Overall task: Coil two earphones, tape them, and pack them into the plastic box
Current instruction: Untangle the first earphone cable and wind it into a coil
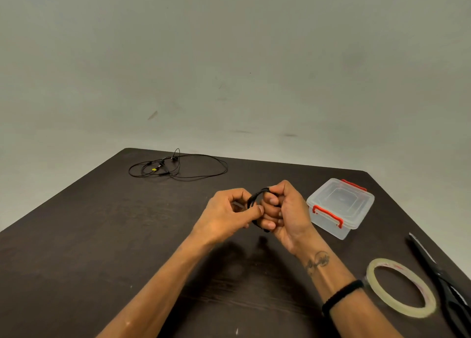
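Observation:
A black earphone wound into a small coil [254, 197] is held above the middle of the dark table [89, 235]. My right hand [285, 210] grips the coil's right side, fingers curled through it. My left hand [229, 214] pinches the coil's left side between thumb and fingers. A second black earphone [178, 168] lies loose and uncoiled at the table's far left. The clear plastic box [340, 206] with red latches stands closed to the right of my hands. A roll of clear tape [401, 286] lies flat at the near right.
Black scissors [443, 281] lie along the table's right edge, beside the tape. A plain grey wall rises behind the table. A black band circles my right wrist.

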`<state>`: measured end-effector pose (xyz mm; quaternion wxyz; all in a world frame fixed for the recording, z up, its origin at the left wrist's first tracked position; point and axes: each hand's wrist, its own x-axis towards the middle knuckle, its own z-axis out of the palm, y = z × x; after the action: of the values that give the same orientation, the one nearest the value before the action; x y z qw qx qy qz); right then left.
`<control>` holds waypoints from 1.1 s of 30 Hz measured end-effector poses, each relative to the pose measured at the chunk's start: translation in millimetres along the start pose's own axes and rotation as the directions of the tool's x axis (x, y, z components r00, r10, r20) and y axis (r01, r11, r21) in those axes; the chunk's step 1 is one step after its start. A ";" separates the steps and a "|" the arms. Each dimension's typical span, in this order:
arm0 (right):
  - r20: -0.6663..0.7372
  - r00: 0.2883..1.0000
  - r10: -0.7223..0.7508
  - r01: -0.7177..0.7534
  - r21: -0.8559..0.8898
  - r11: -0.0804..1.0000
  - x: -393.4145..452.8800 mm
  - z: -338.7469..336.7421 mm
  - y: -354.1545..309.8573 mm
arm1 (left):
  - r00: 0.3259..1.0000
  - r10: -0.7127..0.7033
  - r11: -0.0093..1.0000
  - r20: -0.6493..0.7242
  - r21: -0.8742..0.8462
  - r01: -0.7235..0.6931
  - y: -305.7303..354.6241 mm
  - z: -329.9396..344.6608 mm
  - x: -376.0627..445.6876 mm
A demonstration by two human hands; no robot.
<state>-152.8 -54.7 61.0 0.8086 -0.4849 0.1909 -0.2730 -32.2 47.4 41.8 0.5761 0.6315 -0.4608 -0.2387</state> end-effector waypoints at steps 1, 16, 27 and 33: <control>-0.010 1.000 -0.022 0.022 -0.014 1.000 0.2 -0.6 0.0 | 0.999 0.042 0.998 -0.032 0.044 -0.041 -1.0 -1.6 -0.8; -0.019 0.915 -0.402 0.338 -0.506 0.793 -3.0 8.2 17.4 | 0.955 0.137 0.924 -0.262 0.382 -0.028 8.3 4.5 -12.1; -0.114 0.897 -0.427 0.309 -0.530 0.790 3.2 2.8 20.4 | 0.928 0.182 0.913 -0.326 0.407 -0.036 14.3 6.3 -9.5; -0.150 0.964 -0.219 0.167 -0.299 0.940 1.1 5.8 12.8 | 0.970 -0.210 0.915 -0.126 -0.376 0.149 12.4 6.8 -5.6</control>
<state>-145.4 -46.6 52.3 0.6792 -0.5854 0.2521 -0.3639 -44.2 49.9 50.7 0.6943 0.5711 -0.2997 -0.3193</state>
